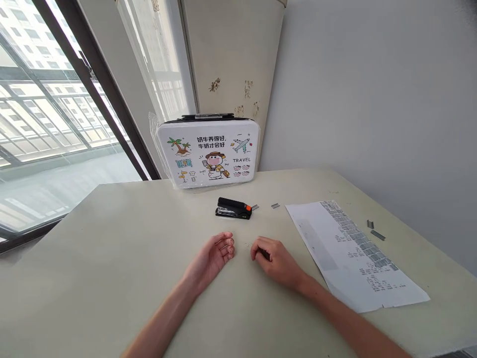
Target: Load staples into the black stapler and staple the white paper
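Note:
My left hand [215, 254] rests on the pale table [112, 258] on its edge, palm turned right, fingers loosely curled and holding nothing. My right hand [274, 262] lies a short way to its right, fingers curled under, knuckles up; what is inside them is hidden. A tiny speck, perhaps a staple [246, 244], lies between the two hands. A black stapler [233, 208] with an orange tip sits just beyond both hands. Two staple strips [275, 205] lie to its right.
A printed paper sheet [354, 253] lies right of my right hand, with further staple strips [377, 234] beyond it. A white cartoon-printed case [208, 155] stands at the table's back edge against the wall. A large window [48, 124] is on the left.

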Tool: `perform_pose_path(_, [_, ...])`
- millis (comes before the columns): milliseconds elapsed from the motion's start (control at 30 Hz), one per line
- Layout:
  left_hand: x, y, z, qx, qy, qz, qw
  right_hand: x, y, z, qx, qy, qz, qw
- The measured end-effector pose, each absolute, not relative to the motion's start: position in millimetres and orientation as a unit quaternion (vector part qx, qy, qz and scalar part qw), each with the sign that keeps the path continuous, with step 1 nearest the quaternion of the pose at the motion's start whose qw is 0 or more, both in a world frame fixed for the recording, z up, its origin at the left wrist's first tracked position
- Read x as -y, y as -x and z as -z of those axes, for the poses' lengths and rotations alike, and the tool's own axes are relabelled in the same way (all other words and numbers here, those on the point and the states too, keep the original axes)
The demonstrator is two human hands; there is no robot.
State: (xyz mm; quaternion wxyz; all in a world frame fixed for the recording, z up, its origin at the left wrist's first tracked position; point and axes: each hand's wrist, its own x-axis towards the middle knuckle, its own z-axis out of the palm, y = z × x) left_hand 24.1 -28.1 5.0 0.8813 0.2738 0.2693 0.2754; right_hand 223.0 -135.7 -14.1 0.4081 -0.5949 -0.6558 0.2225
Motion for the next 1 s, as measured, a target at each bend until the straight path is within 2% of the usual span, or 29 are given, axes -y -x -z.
perform_pose_path(1000, [30.1,-22.2,-3.3,-0.27,-0.29,-0.261,0.88,136.9,-221.8,12.8,0.649,0.596,-0.247,0.404])
